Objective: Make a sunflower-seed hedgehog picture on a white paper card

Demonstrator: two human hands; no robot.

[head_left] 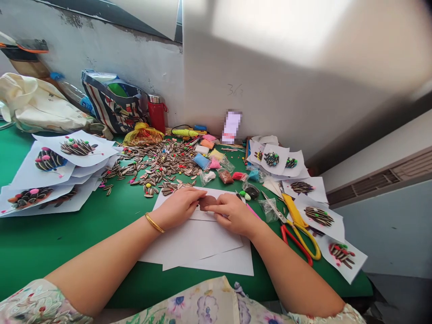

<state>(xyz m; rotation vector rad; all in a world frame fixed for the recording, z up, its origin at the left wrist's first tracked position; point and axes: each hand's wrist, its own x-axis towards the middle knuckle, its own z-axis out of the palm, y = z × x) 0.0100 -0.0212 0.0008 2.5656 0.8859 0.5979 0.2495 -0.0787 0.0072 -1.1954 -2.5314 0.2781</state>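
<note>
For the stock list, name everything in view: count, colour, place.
Table: one, green, foreground.
Sunflower seeds: many, striped, centre.
Seed-decorated sheets: several, white, left and right.
Plain sheets: several, white, front centre.
Small packets: several, mixed colours, right of seeds.
Cloth bag: one, cream, back left.
Striped bag: one, blue and white, beside it.
Bottle: one, clear, between bags.
Flask: one, red, back.
Plastic bag: one, yellow, before flask.
Phone: one, pale, back centre.
Cutter: one, yellow, right.
Scissors: one pair, red and yellow, beside cutter.
Rounded piece: one, brown, over sheets.
Bracelet: one, gold, left wrist.
Left hand: one, bare, touching piece.
Right hand: one, bare, touching piece.
</note>
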